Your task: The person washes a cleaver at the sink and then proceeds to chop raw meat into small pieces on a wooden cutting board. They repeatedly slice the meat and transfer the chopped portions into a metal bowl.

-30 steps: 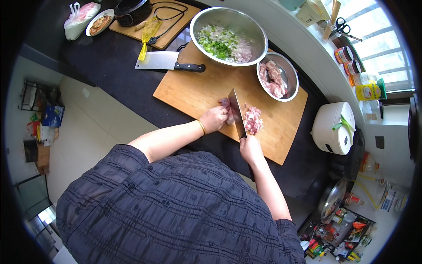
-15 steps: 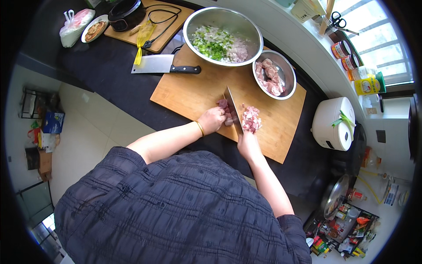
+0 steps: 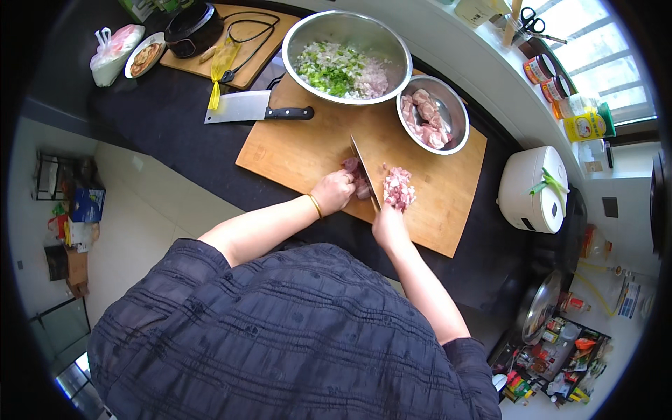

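Note:
My right hand [image 3: 390, 225] is closed round the handle of a knife [image 3: 366, 173], its blade standing on edge on the wooden cutting board [image 3: 294, 150]. Just left of the blade, my left hand [image 3: 333, 191] curls its fingers over a piece of raw meat [image 3: 360, 183] and presses it to the board. To the right of the blade lies a small heap of diced meat [image 3: 398, 189]. Larger raw pieces [image 3: 426, 120] sit in a small steel bowl [image 3: 462, 129] at the board's far right corner. The knife's handle is mostly hidden in my fingers.
A large steel bowl [image 3: 402, 49] of chopped greens and minced meat stands at the board's far edge. A cleaver [image 3: 241, 108] lies at the far left, beside a second board [image 3: 283, 24] with a black appliance [image 3: 192, 31]. A white rice cooker [image 3: 525, 189] stands right.
The knife blade tilts slightly differently and sits a little further left. Both hands stay in nearly the same place on the board. The whole view has shifted slightly.

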Demonstrator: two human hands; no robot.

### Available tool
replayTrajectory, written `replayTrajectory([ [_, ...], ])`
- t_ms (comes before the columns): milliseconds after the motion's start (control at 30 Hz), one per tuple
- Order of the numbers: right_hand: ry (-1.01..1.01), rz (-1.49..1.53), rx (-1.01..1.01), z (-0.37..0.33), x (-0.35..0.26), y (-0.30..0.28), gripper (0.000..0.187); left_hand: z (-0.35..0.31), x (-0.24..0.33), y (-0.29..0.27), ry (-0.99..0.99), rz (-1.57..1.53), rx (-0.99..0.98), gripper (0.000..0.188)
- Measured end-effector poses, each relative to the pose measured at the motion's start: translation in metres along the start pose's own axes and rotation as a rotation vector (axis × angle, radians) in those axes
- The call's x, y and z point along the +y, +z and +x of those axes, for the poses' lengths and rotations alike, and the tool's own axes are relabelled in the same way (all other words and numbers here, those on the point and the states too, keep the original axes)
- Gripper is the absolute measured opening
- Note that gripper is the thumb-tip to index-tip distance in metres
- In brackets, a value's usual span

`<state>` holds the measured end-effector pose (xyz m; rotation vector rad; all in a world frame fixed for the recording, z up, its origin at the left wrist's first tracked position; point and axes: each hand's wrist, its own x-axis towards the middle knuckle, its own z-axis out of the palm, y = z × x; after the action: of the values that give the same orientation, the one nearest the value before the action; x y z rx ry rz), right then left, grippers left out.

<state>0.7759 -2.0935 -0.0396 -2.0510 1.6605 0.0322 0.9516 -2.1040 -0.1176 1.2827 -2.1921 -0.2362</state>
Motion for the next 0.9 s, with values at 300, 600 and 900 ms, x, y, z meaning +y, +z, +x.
replayTrajectory([
  [300, 0.043, -0.007, 0.020, 0.035, -0.006, 0.005, 0.017, -0.003, 0.003, -0.001, 0.067, 0.002, 0.015, 0.010],
  [600, -0.023, 0.025, -0.004, -0.001, 0.010, -0.008, 0.024, 0.007, 0.025, -0.015, -0.088, -0.117, 0.204, 0.009],
  [900, 0.037, 0.014, -0.021, -0.022, 0.015, -0.001, 0.021, 0.001, 0.025, 0.015, -0.003, -0.011, 0.128, 0.014],
])
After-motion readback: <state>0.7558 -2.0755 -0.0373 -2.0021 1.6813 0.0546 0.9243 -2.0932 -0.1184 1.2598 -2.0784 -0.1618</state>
